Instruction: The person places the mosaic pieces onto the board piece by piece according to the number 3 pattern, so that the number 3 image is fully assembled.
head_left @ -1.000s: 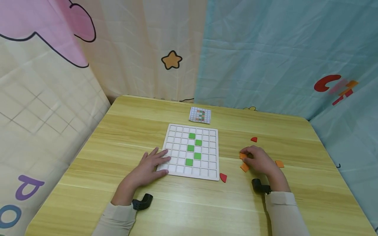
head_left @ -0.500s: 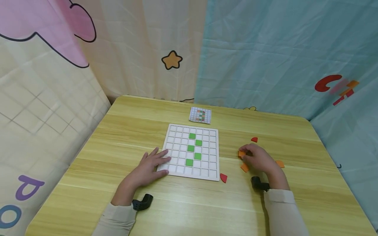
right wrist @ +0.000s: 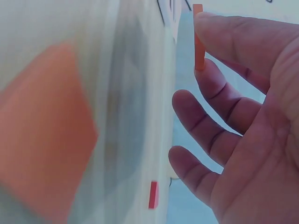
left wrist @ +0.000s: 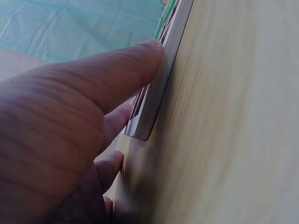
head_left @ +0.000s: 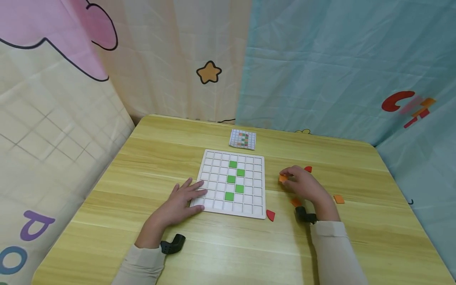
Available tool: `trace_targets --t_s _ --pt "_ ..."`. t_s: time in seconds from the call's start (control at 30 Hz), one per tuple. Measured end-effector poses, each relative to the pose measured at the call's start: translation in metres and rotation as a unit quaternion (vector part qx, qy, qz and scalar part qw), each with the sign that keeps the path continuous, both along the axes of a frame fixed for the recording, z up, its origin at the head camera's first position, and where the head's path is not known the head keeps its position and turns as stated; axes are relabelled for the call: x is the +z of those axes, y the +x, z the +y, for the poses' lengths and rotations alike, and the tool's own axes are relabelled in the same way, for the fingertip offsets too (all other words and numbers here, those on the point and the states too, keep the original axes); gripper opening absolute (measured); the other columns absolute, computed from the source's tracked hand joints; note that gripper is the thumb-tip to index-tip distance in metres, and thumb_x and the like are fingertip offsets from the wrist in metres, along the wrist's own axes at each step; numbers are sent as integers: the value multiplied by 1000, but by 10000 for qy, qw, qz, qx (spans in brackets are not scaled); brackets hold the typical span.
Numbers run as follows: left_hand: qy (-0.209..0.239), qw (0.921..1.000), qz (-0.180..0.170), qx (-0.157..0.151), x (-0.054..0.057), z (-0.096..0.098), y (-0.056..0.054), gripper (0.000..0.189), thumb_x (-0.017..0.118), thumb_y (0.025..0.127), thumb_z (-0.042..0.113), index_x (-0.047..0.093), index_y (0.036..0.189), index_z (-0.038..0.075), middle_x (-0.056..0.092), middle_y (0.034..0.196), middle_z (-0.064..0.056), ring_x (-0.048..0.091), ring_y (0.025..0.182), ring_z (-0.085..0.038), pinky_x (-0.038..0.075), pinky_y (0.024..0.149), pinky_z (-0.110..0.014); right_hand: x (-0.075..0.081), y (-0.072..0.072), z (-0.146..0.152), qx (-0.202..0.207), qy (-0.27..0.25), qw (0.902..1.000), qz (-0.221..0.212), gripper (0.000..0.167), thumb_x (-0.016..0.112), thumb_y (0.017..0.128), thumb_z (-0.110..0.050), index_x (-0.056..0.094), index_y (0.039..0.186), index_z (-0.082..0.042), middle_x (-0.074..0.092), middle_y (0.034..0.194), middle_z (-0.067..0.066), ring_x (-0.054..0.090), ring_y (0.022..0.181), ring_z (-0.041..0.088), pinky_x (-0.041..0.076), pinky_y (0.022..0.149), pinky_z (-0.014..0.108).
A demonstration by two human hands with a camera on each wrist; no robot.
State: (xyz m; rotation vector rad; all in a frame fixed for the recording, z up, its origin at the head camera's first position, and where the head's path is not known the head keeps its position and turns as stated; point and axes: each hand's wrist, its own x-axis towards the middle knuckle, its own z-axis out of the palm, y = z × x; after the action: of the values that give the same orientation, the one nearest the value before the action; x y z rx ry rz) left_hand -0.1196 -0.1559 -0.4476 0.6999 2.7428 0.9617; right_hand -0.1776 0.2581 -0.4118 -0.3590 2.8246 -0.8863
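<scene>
My right hand (head_left: 303, 183) pinches an orange square tile (right wrist: 199, 38) between thumb and fingers, raised off the table to the right of the board. My left hand (head_left: 179, 203) lies with fingers spread, its thumb and some fingertips on the near left corner of the white grid board (head_left: 213, 185). In the left wrist view, the thumb (left wrist: 126, 67) touches the board's edge (left wrist: 156, 93). Several green square tiles, one of them (head_left: 231, 179) near the middle, sit in the board's cells in a zigzag column.
A small printed pattern card (head_left: 242, 139) lies behind the board. A red quarter-round piece (head_left: 270, 215) is at its near right corner, another (head_left: 308, 169) beyond my right hand. Loose orange tiles lie under the right wrist (head_left: 296, 202) and to its right (head_left: 339, 199).
My right hand has picked up an orange tile from the table and carried it left and away from me, toward the board. The left hand has stayed in place.
</scene>
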Motion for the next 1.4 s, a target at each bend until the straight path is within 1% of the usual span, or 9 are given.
trace_targets --t_s 0.2,0.4,0.57,0.83,1.0,1.13,1.4 --pt "-19 10000 0 -5 1 0 0 52 72 92 28 59 139 11 39 156 -7 15 148 -41 4 112 -67 4 -8 -14 117 -89 9998 114 24 67 95 -11 67 118 -3 62 119 15 55 111 35 44 98 54" --pt "-40 10000 37 -28 -2 -1 -1 52 72 92 29 59 139 11 40 156 -7 15 149 -40 4 113 -67 5 -14 -26 255 -195 9992 239 25 68 94 -10 68 119 -4 63 118 13 56 112 33 45 98 52" --pt "-45 10000 34 -23 -2 0 -1 52 71 92 29 59 139 12 40 156 -7 15 149 -40 4 113 -67 6 -20 -37 228 -261 9993 171 25 68 94 -10 68 119 -5 63 117 10 56 111 32 45 99 50" --pt "-46 10000 39 -13 -2 -1 -1 52 72 92 29 60 139 12 40 156 -6 15 149 -39 4 113 -67 9 -28 -56 444 -385 9982 100 24 67 95 -9 69 119 -5 62 116 9 56 111 30 44 100 49" --pt "-25 10000 33 -8 -3 -1 -1 52 72 92 29 60 139 12 40 156 -6 15 149 -39 4 113 -67 10 -33 -70 449 -486 9978 -63 24 67 94 -11 69 118 -7 62 116 8 55 110 29 44 100 48" --pt "-3 10000 9 -1 -3 -1 -2 52 72 92 29 59 139 12 39 156 -7 15 149 -40 3 113 -67 10 -38 -83 483 -512 9975 -111 23 66 95 -11 69 117 -8 61 116 7 54 109 27 45 99 45" --pt "24 10000 -2 -21 -2 -1 -1 52 72 92 28 60 139 11 40 156 -7 15 149 -40 4 113 -67 8 -46 -105 783 -682 9946 -33 24 66 95 -12 69 118 -7 61 119 8 54 111 27 44 99 44"
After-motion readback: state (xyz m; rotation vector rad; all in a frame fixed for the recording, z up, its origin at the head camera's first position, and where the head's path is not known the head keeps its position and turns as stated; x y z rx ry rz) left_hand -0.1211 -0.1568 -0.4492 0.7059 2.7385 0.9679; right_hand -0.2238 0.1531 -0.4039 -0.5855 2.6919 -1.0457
